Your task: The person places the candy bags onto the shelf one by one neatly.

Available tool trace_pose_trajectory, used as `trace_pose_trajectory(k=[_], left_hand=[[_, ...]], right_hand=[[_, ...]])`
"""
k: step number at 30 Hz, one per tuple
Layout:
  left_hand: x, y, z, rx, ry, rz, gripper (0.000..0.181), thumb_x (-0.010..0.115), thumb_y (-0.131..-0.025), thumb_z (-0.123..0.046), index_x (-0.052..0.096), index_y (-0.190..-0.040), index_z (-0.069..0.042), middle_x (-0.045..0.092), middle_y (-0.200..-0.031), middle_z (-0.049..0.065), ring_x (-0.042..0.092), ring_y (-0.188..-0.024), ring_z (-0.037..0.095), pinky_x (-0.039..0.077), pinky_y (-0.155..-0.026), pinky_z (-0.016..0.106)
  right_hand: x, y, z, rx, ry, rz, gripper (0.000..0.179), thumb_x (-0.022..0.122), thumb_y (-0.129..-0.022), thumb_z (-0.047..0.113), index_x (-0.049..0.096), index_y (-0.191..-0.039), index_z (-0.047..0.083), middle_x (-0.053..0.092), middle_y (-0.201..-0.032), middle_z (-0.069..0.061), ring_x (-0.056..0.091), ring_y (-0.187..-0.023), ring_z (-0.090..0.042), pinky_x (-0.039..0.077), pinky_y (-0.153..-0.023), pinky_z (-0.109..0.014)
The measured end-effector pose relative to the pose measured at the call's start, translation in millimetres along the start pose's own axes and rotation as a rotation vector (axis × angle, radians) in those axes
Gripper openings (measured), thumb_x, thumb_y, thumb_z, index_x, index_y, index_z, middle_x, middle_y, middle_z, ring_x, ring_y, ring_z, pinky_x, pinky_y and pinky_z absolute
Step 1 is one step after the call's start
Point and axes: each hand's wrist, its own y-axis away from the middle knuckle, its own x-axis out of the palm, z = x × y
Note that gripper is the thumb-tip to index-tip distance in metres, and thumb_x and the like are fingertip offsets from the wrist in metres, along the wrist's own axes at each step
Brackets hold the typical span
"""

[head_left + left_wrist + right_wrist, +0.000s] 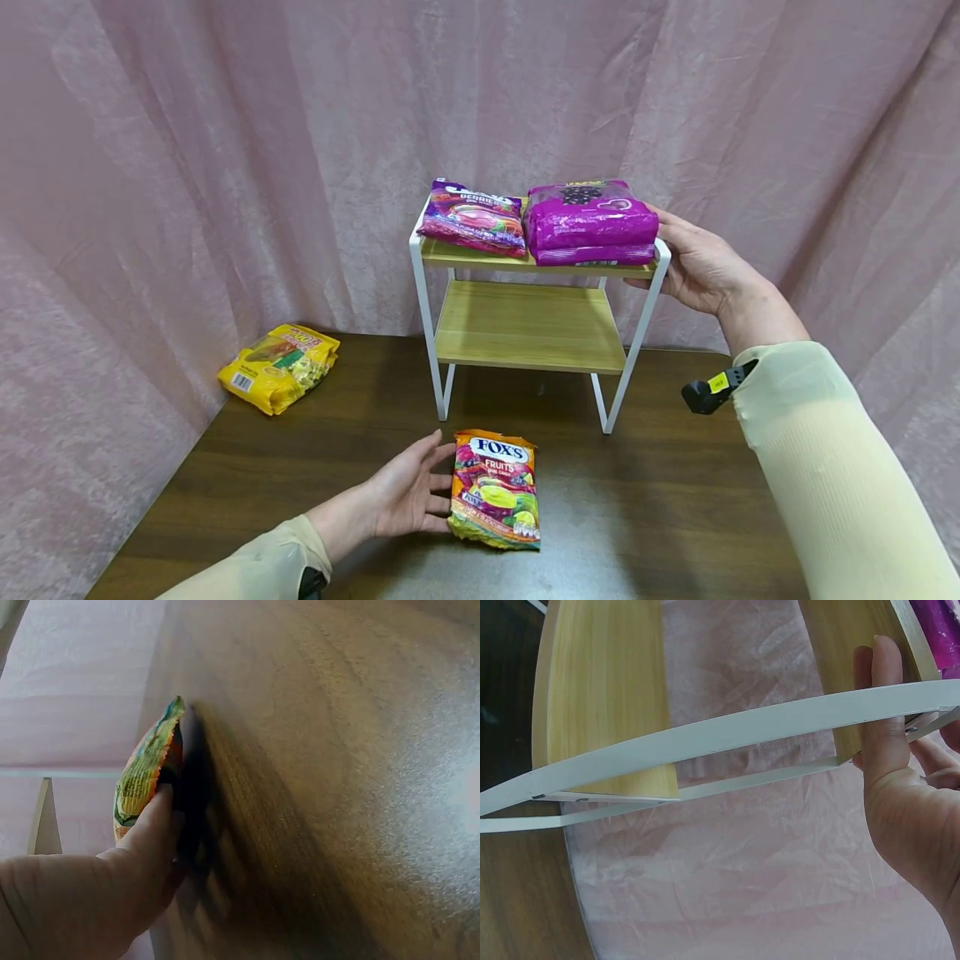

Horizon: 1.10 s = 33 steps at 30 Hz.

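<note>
Left hand at the candy pouch, right hand at the shelf

Yellow packet (277,367) far left on the table (675,492). Left hand (408,492), fingers unclenched, touches the left side of the Fox's pouch (497,492), in front of the shelf (528,325); only the left wrist view shows a digit beneath its edge. Berries packet (476,218), then purple pack (592,221), up top. Right hand (701,258) at the shelf's right end: its wrist view alone reveals straight fingers inside the frame (735,726); whether it grips, I cannot tell.

Head: faces forward and down, whole shelf (531,325), tabletop (675,492)
Left wrist: close, low over tabletop
Right wrist: close beside shelf
Shelf: shared by head, right wrist
</note>
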Motion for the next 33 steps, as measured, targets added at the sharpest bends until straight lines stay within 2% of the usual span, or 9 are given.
trace_pose_trajectory(k=[4, 6, 8, 12, 17, 24, 29, 33], left_hand=[[4.4, -3.1, 3.3, 0.028, -0.118, -0.066, 0.077, 0.051, -0.107, -0.034, 0.005, -0.164, -0.010, 0.052, -0.139, 0.031, 0.065, -0.113, 0.044, 0.054, -0.091, 0.061], [7.0, -4.0, 5.1, 0.041, -0.188, -0.100, 0.082, 0.058, -0.104, -0.020, 0.004, -0.164, -0.008, 0.060, -0.128, 0.024, 0.069, -0.106, 0.040, 0.058, -0.085, 0.057], [9.2, -4.3, 6.5, 0.052, -0.238, -0.125, 0.087, 0.063, -0.100, -0.011, 0.004, -0.164, -0.006, 0.063, -0.124, 0.022, 0.071, -0.100, 0.037, 0.060, -0.080, 0.054], [12.2, -5.0, 8.8, 0.076, -0.288, -0.151, 0.097, 0.070, -0.092, 0.002, 0.005, -0.164, -0.005, 0.056, -0.133, 0.021, 0.072, -0.095, 0.032, 0.061, -0.076, 0.050], [14.6, -5.9, 12.9, 0.087, -0.309, -0.172, 0.105, 0.074, -0.087, 0.007, 0.005, -0.164, -0.005, 0.045, -0.146, 0.027, 0.069, -0.101, 0.030, 0.060, -0.081, 0.051], [17.5, -5.7, 17.4, 0.136, -0.266, -0.158, 0.098, 0.067, -0.090, 0.012, 0.006, -0.164, -0.006, 0.055, -0.136, 0.027, 0.067, -0.106, 0.032, 0.058, -0.086, 0.053], [18.4, -3.8, 23.0, 0.130, -0.222, -0.155, 0.099, 0.065, -0.091, 0.011, 0.003, -0.165, -0.010, 0.048, -0.146, 0.027, 0.068, -0.106, 0.033, 0.058, -0.085, 0.056], [20.5, -2.5, 25.4, 0.159, -0.211, -0.143, 0.101, 0.067, -0.090, 0.011, 0.003, -0.166, -0.013, 0.045, -0.147, 0.028, 0.069, -0.103, 0.033, 0.059, -0.081, 0.056]], right_hand=[[1.1, -0.7, 0.0, 0.002, -0.004, -0.003, 0.063, 0.055, -0.108, 0.021, 0.027, -0.164, 0.025, 0.070, -0.120, -0.011, 0.074, -0.091, -0.020, 0.061, -0.081, -0.041], [0.9, -0.5, -0.5, 0.001, -0.005, -0.002, 0.063, 0.055, -0.108, 0.021, 0.027, -0.164, 0.025, 0.070, -0.120, -0.010, 0.074, -0.091, -0.020, 0.061, -0.081, -0.041], [0.8, 0.0, -0.7, 0.001, -0.008, -0.005, 0.063, 0.055, -0.108, 0.021, 0.027, -0.164, 0.025, 0.070, -0.120, -0.010, 0.074, -0.091, -0.020, 0.061, -0.081, -0.041], [0.8, 0.6, -0.8, 0.004, -0.012, -0.016, 0.064, 0.056, -0.107, 0.021, 0.026, -0.164, 0.026, 0.070, -0.119, -0.010, 0.074, -0.090, -0.019, 0.061, -0.081, -0.041], [1.1, 0.1, -0.3, 0.005, -0.005, -0.019, 0.064, 0.057, -0.107, 0.022, 0.028, -0.163, 0.026, 0.069, -0.122, -0.011, 0.074, -0.091, -0.020, 0.061, -0.080, -0.042], [1.0, 1.2, 0.2, 0.003, -0.009, -0.025, 0.064, 0.058, -0.106, 0.022, 0.028, -0.163, 0.026, 0.069, -0.122, -0.011, 0.074, -0.092, -0.021, 0.060, -0.082, -0.043], [1.5, 1.4, -0.2, 0.012, -0.013, -0.019, 0.064, 0.056, -0.107, 0.023, 0.027, -0.164, 0.027, 0.071, -0.118, -0.011, 0.075, -0.089, -0.020, 0.060, -0.083, -0.042], [1.6, 1.4, 0.1, 0.009, -0.005, -0.021, 0.064, 0.056, -0.107, 0.023, 0.026, -0.164, 0.027, 0.072, -0.116, -0.010, 0.074, -0.089, -0.019, 0.060, -0.084, -0.042]])
